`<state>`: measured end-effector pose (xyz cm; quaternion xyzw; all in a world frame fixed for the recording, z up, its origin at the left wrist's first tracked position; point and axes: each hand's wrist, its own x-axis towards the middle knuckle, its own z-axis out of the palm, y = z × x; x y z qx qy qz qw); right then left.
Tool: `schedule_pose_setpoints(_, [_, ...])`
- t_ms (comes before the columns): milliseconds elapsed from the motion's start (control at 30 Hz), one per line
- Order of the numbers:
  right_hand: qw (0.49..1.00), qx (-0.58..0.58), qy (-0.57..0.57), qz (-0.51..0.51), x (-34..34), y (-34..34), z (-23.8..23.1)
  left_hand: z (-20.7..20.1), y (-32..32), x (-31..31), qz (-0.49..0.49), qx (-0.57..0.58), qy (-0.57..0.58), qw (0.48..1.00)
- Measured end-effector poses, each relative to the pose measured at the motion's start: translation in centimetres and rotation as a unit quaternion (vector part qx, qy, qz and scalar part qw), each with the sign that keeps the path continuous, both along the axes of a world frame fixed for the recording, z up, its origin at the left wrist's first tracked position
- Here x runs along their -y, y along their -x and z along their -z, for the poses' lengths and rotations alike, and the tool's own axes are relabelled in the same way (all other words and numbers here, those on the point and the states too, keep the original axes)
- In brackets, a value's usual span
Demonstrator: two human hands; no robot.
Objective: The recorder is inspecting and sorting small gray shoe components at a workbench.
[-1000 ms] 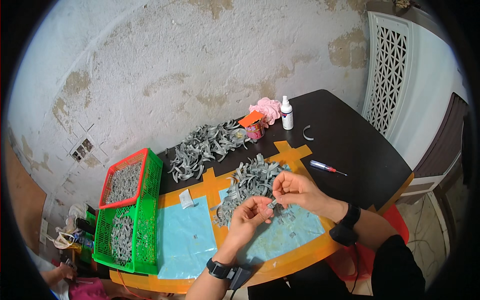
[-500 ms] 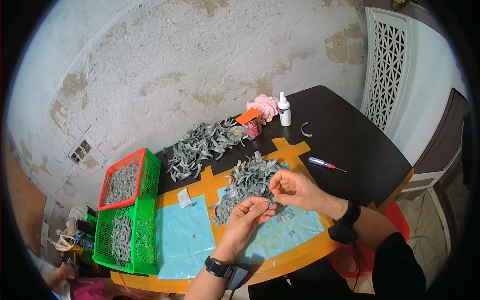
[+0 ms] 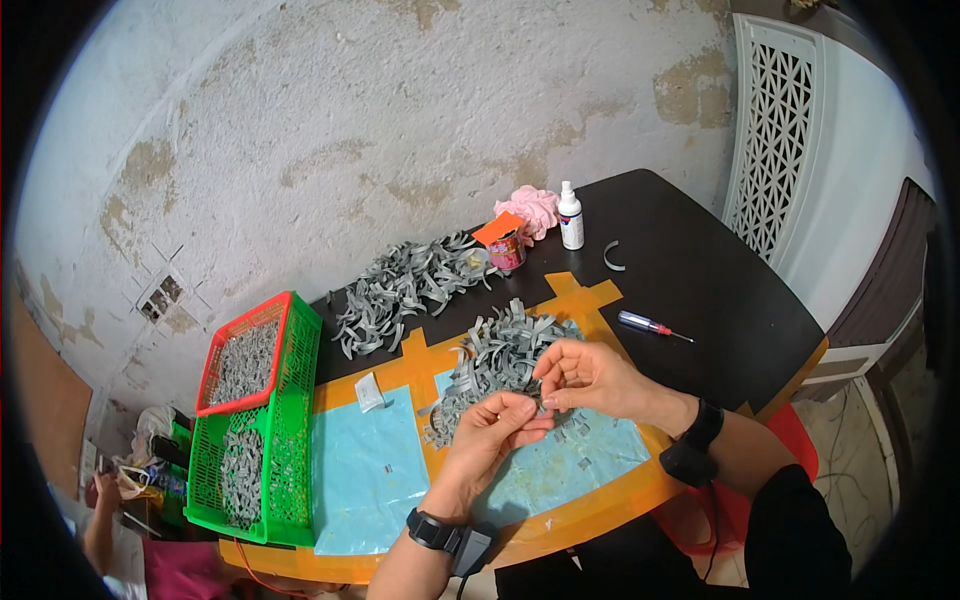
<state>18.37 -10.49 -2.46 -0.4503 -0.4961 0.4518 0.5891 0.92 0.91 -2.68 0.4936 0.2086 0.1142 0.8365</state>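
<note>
A person's left hand [image 3: 490, 430] and right hand [image 3: 600, 382] meet over a work surface, each grip pinched together on a small grey piece [image 3: 541, 406] that the fingertips mostly hide. Just beyond them, partly blocked by the right hand, rises a mound of curved grey strips [image 3: 505, 350]; small flat bits lie scattered beside it. A second heap of grey strips [image 3: 410, 290] spreads farther back, toward the wall. Next to that heap stand a pink-labelled tin [image 3: 508, 254] topped by an orange card [image 3: 498, 228], a crumpled pink cloth [image 3: 530, 208] and a white spray bottle [image 3: 571, 222]. To the right lie a lone curved grey strip [image 3: 611, 258] and a screwdriver with a clear, blue-and-red handle [image 3: 643, 323]. At left, a long green plastic basket [image 3: 290, 490] and a smaller red-rimmed basket [image 3: 284, 335] hold small grey pieces; a white packet [image 3: 369, 392] lies near them. The dark surface [image 3: 700, 250] carries two light-blue sheets [image 3: 360, 465] edged with orange tape [image 3: 418, 360]. Behind is a patchy, peeling grey wall [image 3: 400, 100], with a white lattice panel [image 3: 775, 130] at right. Another person [image 3: 125, 550] shows at lower left.
</note>
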Motion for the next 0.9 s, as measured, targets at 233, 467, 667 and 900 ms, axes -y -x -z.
schedule_pose_setpoints(233, [1.000,0.019,-0.005,0.001,0.2,0.3,-0.2,-0.1,0.0,-0.1,0.064,-0.002,0.097,0.993])
schedule_pose_setpoints(467, [0.997,0.018,-0.045,0.067,0.4,1.3,-0.4,0.2,-0.1,-0.3,0.060,0.007,0.125,0.990])
schedule_pose_setpoints(667, [0.990,0.104,-0.057,0.070,0.4,0.9,-0.5,0.5,-0.1,-0.2,0.082,0.018,0.127,0.988])
schedule_pose_setpoints(900, [0.988,0.115,-0.063,0.087,0.4,1.6,-0.8,0.4,0.2,-0.3,0.098,0.023,0.096,0.990])
